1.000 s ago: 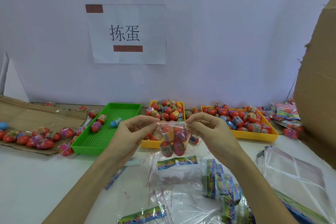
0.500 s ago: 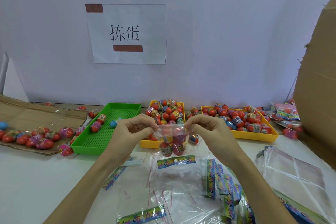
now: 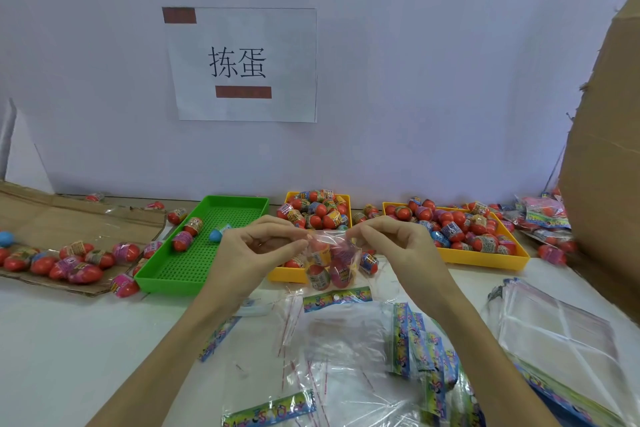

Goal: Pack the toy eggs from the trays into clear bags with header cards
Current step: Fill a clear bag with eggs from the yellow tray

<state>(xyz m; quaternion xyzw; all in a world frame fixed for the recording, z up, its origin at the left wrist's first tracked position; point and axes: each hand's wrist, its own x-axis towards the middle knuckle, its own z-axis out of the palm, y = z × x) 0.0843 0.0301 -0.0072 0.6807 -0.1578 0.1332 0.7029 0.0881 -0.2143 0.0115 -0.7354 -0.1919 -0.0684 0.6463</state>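
Above the table's near edge (image 3: 69, 357), left hand (image 3: 256, 250) and right hand (image 3: 398, 246) fingers pinch the clear bag (image 3: 330, 260) top; green tray (image 3: 194, 267) at 10 o'clock.

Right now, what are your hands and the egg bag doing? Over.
Left hand and right hand pinch the bag top. Eggs inside, bag held over the table. Nothing in the way.

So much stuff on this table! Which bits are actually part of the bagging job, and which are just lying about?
Part of the job:
- left hand
- right hand
- held bag of eggs
- yellow trays
- empty bags
- header cards

Lying about:
- wall sign
- cardboard box
- flat cardboard
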